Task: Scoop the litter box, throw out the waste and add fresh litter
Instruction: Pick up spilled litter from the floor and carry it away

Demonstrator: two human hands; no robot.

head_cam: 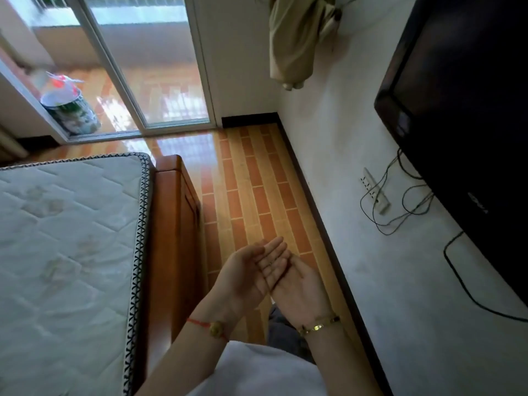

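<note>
Bare and empty, the left hand (251, 270) is lying palm up with its fingers (274, 250) stretched out flat, resting across the right hand (303, 290), which is open too. Two hands are touching and holding nothing. One red string is circling the left wrist and one gold bracelet the right. One mattress (65, 252) is sitting beside them. No litter box is showing anywhere.

left hand (251, 270) overlapping right hand (300, 290), palms up
</note>
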